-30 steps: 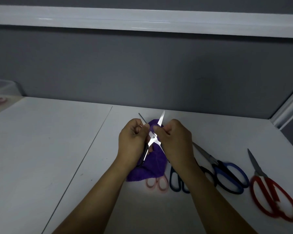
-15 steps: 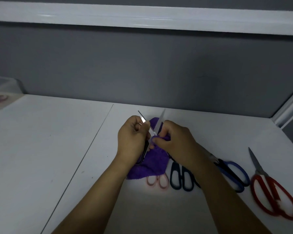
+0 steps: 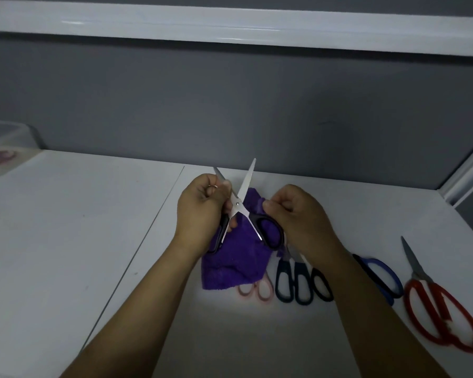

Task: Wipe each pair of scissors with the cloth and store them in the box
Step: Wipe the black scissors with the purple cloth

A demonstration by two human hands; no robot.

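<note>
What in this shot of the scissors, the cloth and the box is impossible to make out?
Head view only:
- box: cut by left edge; contents a pink blur.
- pink scissors: blades under purple cloth.
- blue scissors: blades behind right forearm.
- left hand: hides one handle of black scissors.

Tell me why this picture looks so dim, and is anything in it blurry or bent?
Head view: the lighting is low, with one brighter patch on the table near the pink-handled scissors. The white rail up top catches streaks of glare and bows from the wide lens. The red-handled scissors and the box at the edges look soft; the black-handled scissors in the hands stay fairly sharp.
</note>
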